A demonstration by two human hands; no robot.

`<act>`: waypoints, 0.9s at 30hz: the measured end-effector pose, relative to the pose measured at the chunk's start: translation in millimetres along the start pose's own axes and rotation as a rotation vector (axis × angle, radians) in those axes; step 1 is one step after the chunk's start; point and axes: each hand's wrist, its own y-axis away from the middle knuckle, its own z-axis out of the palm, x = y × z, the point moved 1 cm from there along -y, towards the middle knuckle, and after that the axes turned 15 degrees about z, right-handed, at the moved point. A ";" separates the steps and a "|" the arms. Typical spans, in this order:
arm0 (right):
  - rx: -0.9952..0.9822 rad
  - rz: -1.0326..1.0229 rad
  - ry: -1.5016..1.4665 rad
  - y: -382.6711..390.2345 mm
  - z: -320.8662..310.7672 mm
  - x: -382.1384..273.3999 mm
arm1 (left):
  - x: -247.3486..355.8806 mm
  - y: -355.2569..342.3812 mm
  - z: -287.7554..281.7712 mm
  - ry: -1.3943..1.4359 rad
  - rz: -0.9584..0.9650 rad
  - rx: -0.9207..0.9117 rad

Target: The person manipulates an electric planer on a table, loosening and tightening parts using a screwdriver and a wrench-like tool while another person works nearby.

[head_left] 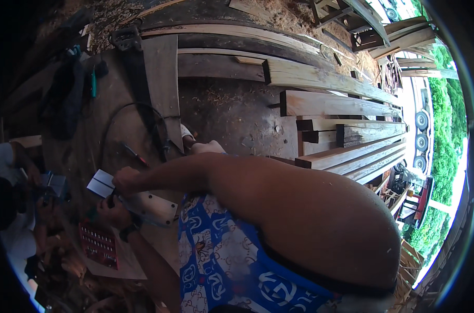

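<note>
My right hand [124,180] is closed at the right edge of a pale square piece [97,183] crossed by a dark line; what its fingers grip is unclear. Just below, my left hand [112,211] has its fingers curled round a small dark object that I cannot make out. Beside both hands lies a silver plate [159,207] with dark holes, on a wooden board [70,151]. A screwdriver [135,154] with a red-and-black handle lies above them, and a red bit case [98,244] lies below.
A co-worker [7,198] handles a grey object [54,185] at left. A handsaw [140,88], black cable [109,128], dark cloth [59,99] and green tool [94,83] lie on the board. Long timbers [341,104] extend rightward. A truck [419,143] stands outside.
</note>
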 end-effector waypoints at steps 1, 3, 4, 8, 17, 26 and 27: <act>0.017 -0.007 -0.012 1.7 1.8 -0.8 | -3.1 1.5 0.4 -0.006 0.000 0.014; 0.027 -0.080 0.012 3.5 -3.9 2.0 | 2.5 0.6 -2.5 -0.036 0.035 0.025; 0.041 -0.150 0.031 4.5 -6.7 3.3 | 5.7 0.9 -3.2 -0.066 0.076 0.032; -0.015 -0.074 0.027 1.1 -5.3 2.2 | 6.5 -2.2 -4.0 0.027 0.028 0.042; -0.004 -0.081 0.083 2.4 -12.3 -5.9 | 10.1 -0.6 -3.8 0.025 0.074 0.118; -0.038 -0.074 0.109 0.2 -12.3 -10.6 | 21.7 -2.9 -12.7 0.008 0.147 0.150; -0.041 -0.073 0.104 2.3 -13.0 -12.3 | 20.9 -1.2 -12.8 -0.006 0.134 0.142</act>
